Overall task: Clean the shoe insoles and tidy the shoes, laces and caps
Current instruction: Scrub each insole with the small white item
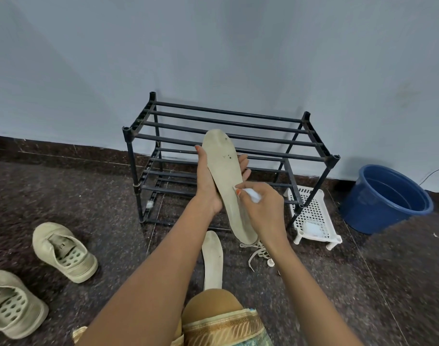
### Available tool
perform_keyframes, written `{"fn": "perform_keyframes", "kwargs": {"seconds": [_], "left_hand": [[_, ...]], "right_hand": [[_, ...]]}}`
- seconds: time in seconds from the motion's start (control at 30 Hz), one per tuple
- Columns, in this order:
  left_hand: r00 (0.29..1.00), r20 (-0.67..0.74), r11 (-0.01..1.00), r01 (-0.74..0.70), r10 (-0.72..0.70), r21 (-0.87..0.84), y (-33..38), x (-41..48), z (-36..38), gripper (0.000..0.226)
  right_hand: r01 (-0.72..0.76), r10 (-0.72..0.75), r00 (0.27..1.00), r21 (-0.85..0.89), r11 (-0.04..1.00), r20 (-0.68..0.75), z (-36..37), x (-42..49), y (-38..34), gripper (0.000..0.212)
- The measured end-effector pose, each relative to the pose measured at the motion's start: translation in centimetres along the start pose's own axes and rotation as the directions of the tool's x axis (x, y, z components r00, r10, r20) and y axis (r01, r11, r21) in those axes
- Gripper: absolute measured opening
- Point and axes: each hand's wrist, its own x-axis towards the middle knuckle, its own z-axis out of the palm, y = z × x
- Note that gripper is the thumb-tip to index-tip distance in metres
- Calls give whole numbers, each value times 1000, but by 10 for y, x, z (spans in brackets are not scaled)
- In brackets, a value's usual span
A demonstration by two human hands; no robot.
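Insole, pale and flecked with dark spots near its toe end, stands tilted in my left hand, whose palm and fingers curl round its edges from behind. My right hand pinches a small white wiper, cloth or tissue, I cannot tell which, and presses it to the insole's middle, just below my left fingers. I judge the step in hand to be wiping this insole clean.

A second insole lies on the floor below my right wrist, with loose laces just beside it. Two shoes sit well to the left of my left arm. Beyond both hands stands a dark rack; to the right of my right hand are a white basket and a blue tub.

Next, I think the wiper must travel up to the dark spots while my left hand braces the bendy insole against the pressure.
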Motion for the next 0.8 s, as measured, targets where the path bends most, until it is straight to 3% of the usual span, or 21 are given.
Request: {"fn": "perform_keyframes", "kwargs": {"seconds": [0.2,0.33,0.47,0.6,0.8], "left_hand": [[993,84,986,72,-85,147,-2,-11,8,82],[992,98,991,68,-79,116,-3,-12,7,82],[995,94,998,42,-47,48,-4,-8,4,83],[996,81,1000,29,-29,1,-1,-7,4,81],[993,101,992,52,-63,112,-3,-10,5,83]], "right_hand": [[-9,11,998,29,1000,-56,1,11,-10,10],[8,-8,1000,-16,1000,-6,5,10,-12,12],[131,-125,991,-154,979,51,12,1,-10,14],[207,-193,974,-115,972,121,11,-9,-8,13],[253,-249,967,-273,928,49,9,6,-6,12]]}}
